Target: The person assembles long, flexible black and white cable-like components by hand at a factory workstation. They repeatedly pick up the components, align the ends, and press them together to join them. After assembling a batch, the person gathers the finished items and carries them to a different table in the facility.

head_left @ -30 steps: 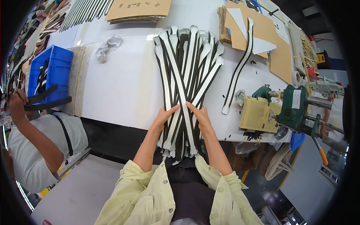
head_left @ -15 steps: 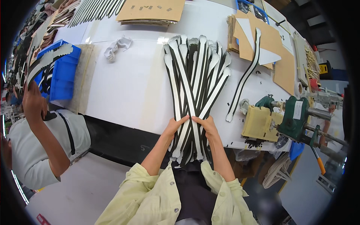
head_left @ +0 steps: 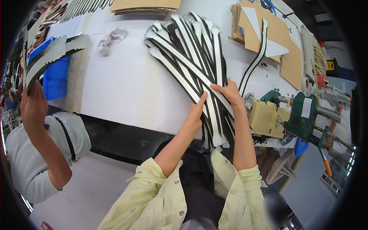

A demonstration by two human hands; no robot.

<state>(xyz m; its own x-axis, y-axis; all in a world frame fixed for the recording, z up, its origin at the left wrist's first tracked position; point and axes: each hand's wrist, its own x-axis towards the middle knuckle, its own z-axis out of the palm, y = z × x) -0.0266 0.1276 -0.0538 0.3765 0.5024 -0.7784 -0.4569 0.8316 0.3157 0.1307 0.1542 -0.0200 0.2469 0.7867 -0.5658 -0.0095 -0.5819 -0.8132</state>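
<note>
A bundle of long black-and-white strips (head_left: 191, 65) with ragged, widened ends lies slanted over the white table. Its far ends fan out to the upper left, and its near ends reach my shirt front. My left hand (head_left: 196, 111) is wrapped round the bundle's left side, the thumb laid along a strip. From the right side my right hand (head_left: 229, 94) grips it, thumb on top. Both hands' fingers under the bundle are hidden. One curved single strip (head_left: 257, 57) lies apart to the right, its near end hidden behind my right hand.
At right a green vise (head_left: 303, 119) with a yellow block (head_left: 264, 117) stands on the table edge. Cardboard sheets (head_left: 287, 69) lie behind it. A crumpled white cloth (head_left: 111, 40) and a blue bin (head_left: 57, 82) are left. A co-worker's hand (head_left: 33, 105) holds similar strips.
Both hands have shifted the bundle up and to the right, and it has turned from upright to leaning left at its far ends. The co-worker's strips have also moved slightly.
</note>
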